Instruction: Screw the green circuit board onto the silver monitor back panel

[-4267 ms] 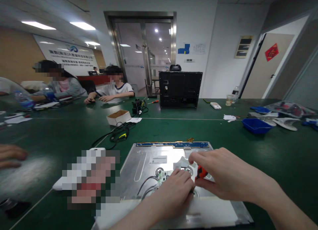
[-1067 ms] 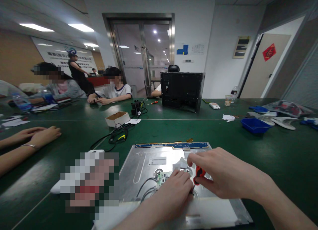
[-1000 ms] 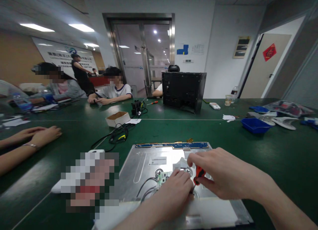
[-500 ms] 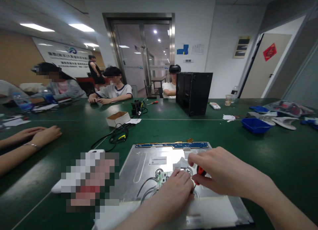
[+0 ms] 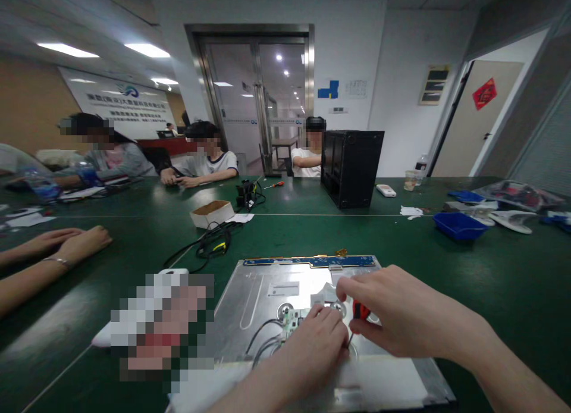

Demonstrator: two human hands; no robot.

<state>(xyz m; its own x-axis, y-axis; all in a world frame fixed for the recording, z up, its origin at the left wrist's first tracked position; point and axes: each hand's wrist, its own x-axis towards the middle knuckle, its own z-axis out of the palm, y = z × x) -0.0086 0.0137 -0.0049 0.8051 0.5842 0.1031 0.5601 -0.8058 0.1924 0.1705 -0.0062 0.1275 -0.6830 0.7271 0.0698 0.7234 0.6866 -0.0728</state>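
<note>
A silver metal panel (image 5: 250, 288) lies on the green table in front of me, with a blue circuit strip (image 5: 312, 261) along its far edge. My right hand (image 5: 379, 309) grips a red and black screwdriver (image 5: 360, 310), whose shaft slants down to the panel beside my left fingertips. My left hand (image 5: 319, 338) rests over a small green circuit board (image 5: 292, 319) on the panel, its fingers together; whatever they may hold is hidden. Dark wires (image 5: 263, 327) run from the left of that board.
Left lie a blurred-out object (image 5: 160, 324), black cables (image 5: 209, 240), a white box (image 5: 212, 213) and another person's hands (image 5: 84, 240). A black computer case (image 5: 357, 169) stands across the table. A blue tray (image 5: 459, 225) is at right. Several people sit opposite.
Both my hands stay almost in place; the screwdriver handle has turned slightly in my right hand. The black case has shifted a little right. A standing person in the background has gone from view.
</note>
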